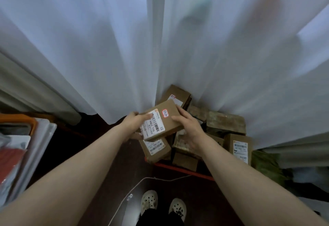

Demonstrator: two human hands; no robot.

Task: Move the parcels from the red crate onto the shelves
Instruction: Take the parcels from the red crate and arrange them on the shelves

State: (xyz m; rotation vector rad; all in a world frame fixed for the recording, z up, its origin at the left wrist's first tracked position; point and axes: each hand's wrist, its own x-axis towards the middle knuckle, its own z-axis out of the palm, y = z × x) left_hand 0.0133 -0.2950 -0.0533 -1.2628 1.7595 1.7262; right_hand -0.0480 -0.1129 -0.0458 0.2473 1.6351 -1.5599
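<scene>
I hold one brown parcel [161,121] between both hands, lifted just above the heap it belongs to. My left hand [132,122] grips its near-left end with the thumb lying over the printed label. My right hand [188,128] curls round the far-right edge, fingers along the side. I judge the two-handed hold is there to keep the label and the red-framed handwritten number facing up at me, so I can read where it goes before carrying it off.

The red crate [178,168] sits on the floor right under the parcel, only its near rim showing. More parcels lie piled in it at odd angles: one with a barcode label [154,148] directly below my hands, one upright at the right [239,147], and another at the back [178,95] against the curtain. So most of the job looks undone.

The floor [110,163] is dark and glossy, with a thin white cable [160,178] trailing across it in front of my pale perforated shoes [149,200]. A white sheer curtain [106,47] fills the view ahead and drapes over the crate's far side. At my left stands a clear plastic bin [42,136]. No shelves are in view.
</scene>
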